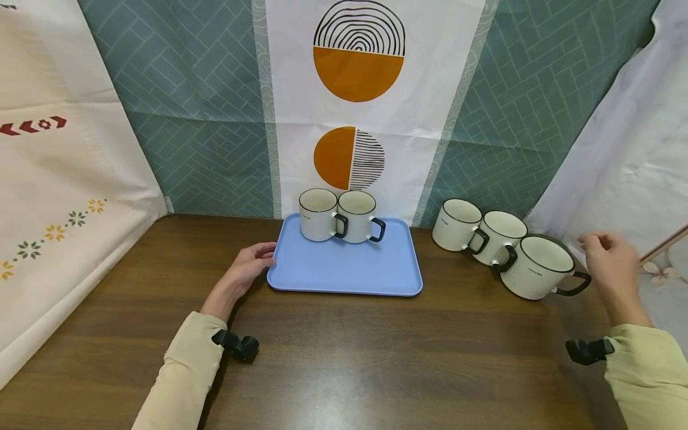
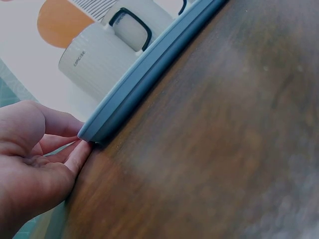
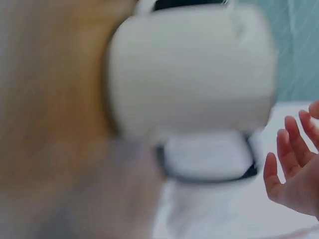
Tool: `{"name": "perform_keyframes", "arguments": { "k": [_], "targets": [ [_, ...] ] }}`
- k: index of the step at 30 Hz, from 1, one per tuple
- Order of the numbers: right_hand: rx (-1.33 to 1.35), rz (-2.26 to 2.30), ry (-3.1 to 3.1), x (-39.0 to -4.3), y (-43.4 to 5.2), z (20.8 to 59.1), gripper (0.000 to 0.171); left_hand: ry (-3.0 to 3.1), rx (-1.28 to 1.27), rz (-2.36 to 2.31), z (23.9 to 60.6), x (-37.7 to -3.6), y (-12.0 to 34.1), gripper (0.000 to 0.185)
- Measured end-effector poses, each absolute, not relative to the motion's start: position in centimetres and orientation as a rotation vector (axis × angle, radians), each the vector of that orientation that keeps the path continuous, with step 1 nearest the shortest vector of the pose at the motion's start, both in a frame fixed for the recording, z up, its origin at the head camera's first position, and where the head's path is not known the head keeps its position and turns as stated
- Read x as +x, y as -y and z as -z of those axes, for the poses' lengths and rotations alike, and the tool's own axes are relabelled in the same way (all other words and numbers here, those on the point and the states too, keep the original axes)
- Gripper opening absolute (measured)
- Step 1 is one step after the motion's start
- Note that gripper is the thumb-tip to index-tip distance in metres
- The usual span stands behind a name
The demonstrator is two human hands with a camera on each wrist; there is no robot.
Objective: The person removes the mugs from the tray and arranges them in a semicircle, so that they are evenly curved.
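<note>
I see a light-blue rectangular tray (image 1: 344, 269) lying flat; two white mugs (image 1: 317, 226) with black rims and handles stand upright, side by side, at its back. Three similar mugs (image 1: 490, 247) cluster upright to its right.

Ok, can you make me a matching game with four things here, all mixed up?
Things:
1. Blue tray
2. Left hand
3. Right hand
4. Handle of the biggest mug

Clues:
A. Holding nothing, with mugs to its left
B. Black
C. Has two mugs standing on it
D. Fingers at the tray's left edge

Right pairs: 1-C, 2-D, 3-A, 4-B
</note>
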State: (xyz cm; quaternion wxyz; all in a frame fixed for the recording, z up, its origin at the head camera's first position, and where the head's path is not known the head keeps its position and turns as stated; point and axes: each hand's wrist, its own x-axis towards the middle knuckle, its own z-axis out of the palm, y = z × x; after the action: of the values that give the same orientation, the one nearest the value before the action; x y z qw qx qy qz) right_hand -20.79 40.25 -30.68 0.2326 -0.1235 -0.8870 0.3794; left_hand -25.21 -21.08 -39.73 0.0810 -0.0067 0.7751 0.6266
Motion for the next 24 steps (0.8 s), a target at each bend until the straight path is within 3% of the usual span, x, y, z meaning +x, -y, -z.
{"name": "perform_keyframes", "arguments": {
  "k": [8, 17, 24],
  "targets": [
    [-0.016, -1.002, 2.503, -23.3, -33.2, 28.1, 0.036, -2.317, -0.016, -1.872, 39.8, -25.1, 20.9, 0.050],
    [0.277, -1.370, 2.723, -27.6, -24.9, 29.3, 0.045, -2.326, -0.006, -1.862, 39.6, -25.1, 21.2, 0.050],
    [0.300, -1.612, 2.825, -30.9, -19.7, 30.4, 0.046, -2.318, -0.010, -1.866, 39.5, -25.1, 21.0, 0.051]
  ]
}}
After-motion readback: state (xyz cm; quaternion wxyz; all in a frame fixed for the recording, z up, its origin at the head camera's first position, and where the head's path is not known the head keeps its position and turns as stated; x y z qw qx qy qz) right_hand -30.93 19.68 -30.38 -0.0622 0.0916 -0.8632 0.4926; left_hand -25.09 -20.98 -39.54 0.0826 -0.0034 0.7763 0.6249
